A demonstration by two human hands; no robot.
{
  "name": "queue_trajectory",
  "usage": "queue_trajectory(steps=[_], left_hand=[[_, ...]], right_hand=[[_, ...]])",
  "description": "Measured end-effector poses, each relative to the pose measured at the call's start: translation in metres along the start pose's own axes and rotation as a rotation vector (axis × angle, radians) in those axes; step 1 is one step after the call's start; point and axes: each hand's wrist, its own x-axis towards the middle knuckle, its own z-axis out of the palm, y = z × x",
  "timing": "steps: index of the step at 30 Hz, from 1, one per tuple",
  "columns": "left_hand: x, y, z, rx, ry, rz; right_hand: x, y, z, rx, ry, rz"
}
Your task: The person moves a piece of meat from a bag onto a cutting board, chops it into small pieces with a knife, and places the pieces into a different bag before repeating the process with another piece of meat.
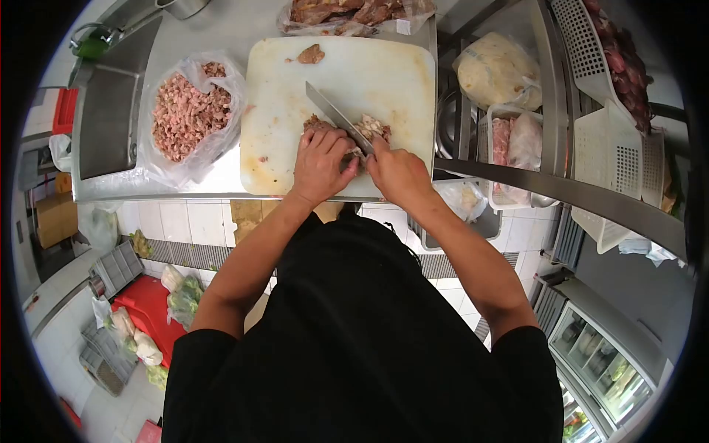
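In my right hand [395, 173] is the handle of a knife [336, 111], its broad blade slanting up and left over the cutting board [277, 88]. My left hand [323, 162] presses, with fingers bent, on a brown piece of cooked meat [313, 122] just left of the blade. Most of that piece is hidden under the fingers. Right of the blade lies a small heap of cut meat [375, 126], pale and brown. Another brown meat chunk [311, 54] rests near the board's far edge.
A plastic bag of diced pink meat [188, 111] sits left of the board, beside a metal sink [111, 111]. Behind the board is a bag of brown meat [347, 13]. At right, a metal shelf rail [561, 193] borders baskets and a white tray of wrapped meat [509, 148].
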Motion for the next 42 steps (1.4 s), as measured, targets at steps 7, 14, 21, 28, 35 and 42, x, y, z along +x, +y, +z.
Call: queue_trajectory(steps=[7,14,21,28,35,42], left_hand=[[0.007,-0.006,-0.019,-0.050,-0.005,0.030],[0.009,-0.014,-0.015,0.016,-0.105,0.002],[0.005,-0.016,-0.011,0.047,-0.060,-0.032],[0.000,-0.019,-0.009,0.025,-0.093,-0.035],[-0.010,-0.005,-0.005,-0.008,-0.078,-0.032],[-0.007,-0.009,-0.032,0.023,-0.027,-0.090]], right_hand=[[-0.054,-0.011,-0.079,-0.045,-0.132,0.096],[-0.090,-0.015,-0.079,-0.098,-0.233,0.154],[-0.029,-0.018,-0.029,-0.054,-0.139,0.092],[-0.059,-0.023,-0.051,-0.131,-0.262,0.135],[0.006,-0.025,0.019,-0.055,-0.045,0.040],[0.001,-0.016,0.009,0.025,-0.023,0.085]])
